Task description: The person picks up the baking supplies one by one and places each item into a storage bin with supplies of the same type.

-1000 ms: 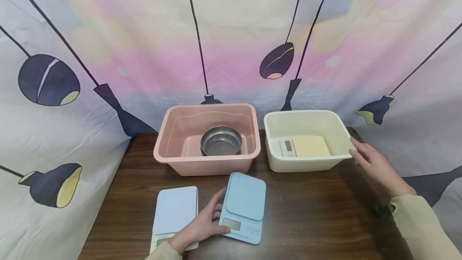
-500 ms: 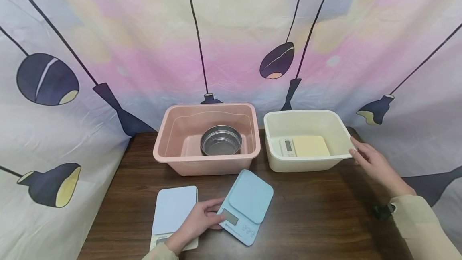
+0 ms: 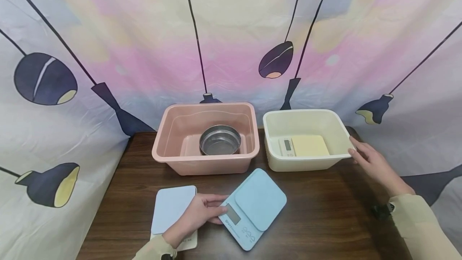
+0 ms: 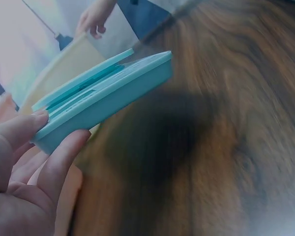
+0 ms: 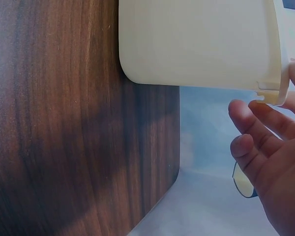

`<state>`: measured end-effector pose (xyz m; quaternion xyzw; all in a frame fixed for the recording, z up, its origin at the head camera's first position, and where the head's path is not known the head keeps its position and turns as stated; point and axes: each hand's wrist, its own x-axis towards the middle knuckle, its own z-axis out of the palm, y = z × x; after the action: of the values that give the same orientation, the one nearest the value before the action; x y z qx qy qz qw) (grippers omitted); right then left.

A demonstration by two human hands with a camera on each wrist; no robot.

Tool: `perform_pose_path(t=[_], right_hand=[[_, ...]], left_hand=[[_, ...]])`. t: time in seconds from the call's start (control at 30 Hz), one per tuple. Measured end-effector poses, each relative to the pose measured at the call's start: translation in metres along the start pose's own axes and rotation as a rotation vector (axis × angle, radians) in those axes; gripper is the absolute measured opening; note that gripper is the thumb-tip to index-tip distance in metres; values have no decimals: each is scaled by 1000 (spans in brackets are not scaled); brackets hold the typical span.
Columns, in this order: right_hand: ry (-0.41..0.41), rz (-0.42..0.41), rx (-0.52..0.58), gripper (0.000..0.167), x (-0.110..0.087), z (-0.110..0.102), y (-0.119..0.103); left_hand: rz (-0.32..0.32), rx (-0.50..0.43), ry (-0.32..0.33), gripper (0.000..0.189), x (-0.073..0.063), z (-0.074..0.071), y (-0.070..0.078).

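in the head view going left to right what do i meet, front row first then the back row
Front row: white scale, left hand, blue scale. Back row: pink tub with a metal tin inside, cream tub with a yellow scale inside, right hand at its rim.

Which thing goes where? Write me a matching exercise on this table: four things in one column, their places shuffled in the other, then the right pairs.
Things
1. Turquoise scale
2. Round metal dish
3. Scale with the yellow top
4. Scale with the bluish-white top

Places
A. Inside the cream tub
B. Held between the thumb and fingers of the left hand
C. On the table, partly hidden from the head camera
D. Inside the pink tub

Right pairs
1-B, 2-D, 3-A, 4-C
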<state>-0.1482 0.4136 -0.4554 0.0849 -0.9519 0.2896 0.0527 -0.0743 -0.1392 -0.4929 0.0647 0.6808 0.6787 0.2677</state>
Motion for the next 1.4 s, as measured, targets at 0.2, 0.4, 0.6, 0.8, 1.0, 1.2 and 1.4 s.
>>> perform_pose_path(t=[0.2,0.4,0.6,0.8,1.0,1.2,1.4], right_hand=[[5,-4,3,58,-1,-1,1],[-3,1,4,60,-1,-1,1],[-5,3,-9,60,-1,-1,0],[8,-11,-9,58,1,-1,1],[19,-14,-12,57,2,1,0],[5,-1,-4,59,1,1,0],[-4,-4,13,59,-1,1,1]], left_hand=[[25,25,-60,44,5,7,30],[24,35,-104,44,16,9,61],[96,59,-151,44,32,12,98],[135,79,-189,48,48,15,133],[125,85,-203,48,72,19,161],[89,88,-158,48,104,25,184],[136,61,-131,46,137,32,193]])
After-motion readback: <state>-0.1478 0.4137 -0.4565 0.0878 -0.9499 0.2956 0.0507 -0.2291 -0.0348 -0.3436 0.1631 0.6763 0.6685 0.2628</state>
